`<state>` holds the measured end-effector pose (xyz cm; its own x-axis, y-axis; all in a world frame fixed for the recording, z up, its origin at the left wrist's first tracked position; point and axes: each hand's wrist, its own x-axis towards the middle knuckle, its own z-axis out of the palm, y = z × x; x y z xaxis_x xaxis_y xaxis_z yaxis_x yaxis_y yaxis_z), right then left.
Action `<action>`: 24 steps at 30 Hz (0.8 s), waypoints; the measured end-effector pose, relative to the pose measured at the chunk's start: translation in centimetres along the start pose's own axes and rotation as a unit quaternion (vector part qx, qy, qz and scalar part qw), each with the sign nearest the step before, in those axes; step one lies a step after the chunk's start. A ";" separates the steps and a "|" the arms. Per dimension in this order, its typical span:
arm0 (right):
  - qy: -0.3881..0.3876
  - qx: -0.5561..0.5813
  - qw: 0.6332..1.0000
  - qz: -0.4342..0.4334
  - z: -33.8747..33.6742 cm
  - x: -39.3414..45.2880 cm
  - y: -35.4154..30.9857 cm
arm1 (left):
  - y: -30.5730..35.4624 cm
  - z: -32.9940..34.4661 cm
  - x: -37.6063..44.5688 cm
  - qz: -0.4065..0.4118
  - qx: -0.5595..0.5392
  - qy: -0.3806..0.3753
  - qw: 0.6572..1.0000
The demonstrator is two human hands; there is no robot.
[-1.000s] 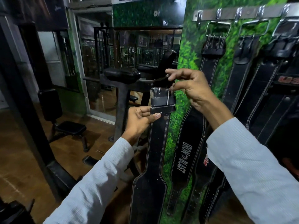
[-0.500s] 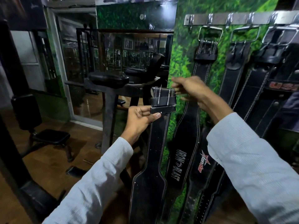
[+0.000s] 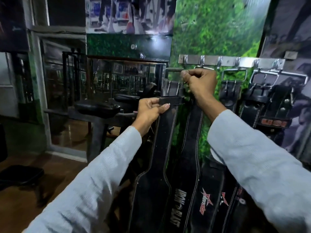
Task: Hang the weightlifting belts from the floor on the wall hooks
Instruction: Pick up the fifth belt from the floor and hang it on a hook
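Both hands have lifted since a second ago: right hand (image 3: 200,83) now fisted on the metal buckle (image 3: 174,70) just under the leftmost hook (image 3: 185,62) of the steel hook rail (image 3: 232,62). Left hand (image 3: 149,110) pinches the keeper loop of the black belt (image 3: 161,148), which hangs down in front of the grass-print wall panel (image 3: 218,31). Hung belts (image 3: 230,91) crowd the right; open room on the left. Stiff leather, white stitching, flared middle.

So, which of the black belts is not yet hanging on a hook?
The leftmost belt, plain with no logo. The left hand and right hand hold its buckle end just below the hook rail; the others hang by their buckles.
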<state>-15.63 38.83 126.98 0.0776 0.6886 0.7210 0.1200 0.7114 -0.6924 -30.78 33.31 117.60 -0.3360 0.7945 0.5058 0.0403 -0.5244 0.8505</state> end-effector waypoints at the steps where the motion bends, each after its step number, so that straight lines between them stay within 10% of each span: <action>1: 0.016 -0.003 1.000 0.002 0.1 1.4 0.3 | 0.5 0.6 1.0 -0.003 -0.003 -0.004 1.000; 14: 0.078 -0.169 0.975 -0.120 0.5 3.2 2.0 | -2.1 2.9 6.1 -0.016 -0.010 -0.019 1.000; 24: 0.049 -0.055 0.989 -0.132 -2.9 -3.6 5.3 | -4.2 2.4 3.8 -0.066 0.083 0.037 0.994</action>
<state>-12.39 39.76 120.78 0.1246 0.4609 0.8787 0.2549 0.8410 -0.4773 -29.95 39.25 116.28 -0.4165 0.8255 0.3810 0.1443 -0.3537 0.9242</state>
